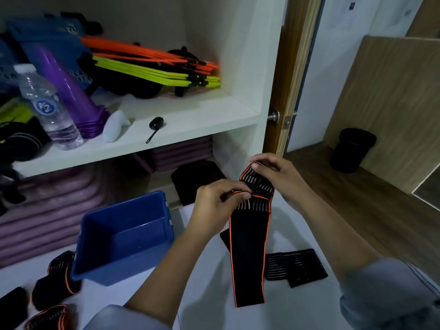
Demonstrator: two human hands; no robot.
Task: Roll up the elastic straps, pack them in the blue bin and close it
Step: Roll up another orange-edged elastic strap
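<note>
Head camera: shows blue bin (123,236) open-topped, only its bare walls visible inside (rolled straps (56,283) outside it, at lower left). Shows left hand (214,206) and right hand (278,177) each pinching the folded upper end of black orange-edged strap (250,248), right of bin, tail hanging down.

Water bottle (48,108) beside stacked purple cones (71,91) on a white shelf (195,115), orange and yellow slats (157,67) behind, purple mats (47,215) below.

One blue bin (123,236), one bottle (47,108), two unrolled straps (250,248) (296,266)
</note>
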